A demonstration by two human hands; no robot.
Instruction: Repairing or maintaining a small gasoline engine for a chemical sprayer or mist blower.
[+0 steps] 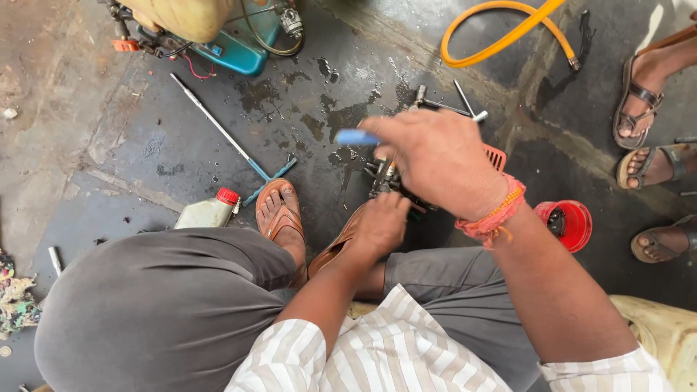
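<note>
We work a small dark metal engine part on the wet concrete floor.
Our right hand grips a blue-handled tool; our left hand closes on the part.

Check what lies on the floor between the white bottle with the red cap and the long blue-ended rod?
Nothing: in the head view, only bare, oil-stained floor separates the white bottle from the rod. The sandalled foot sits right of the bottle.
</note>
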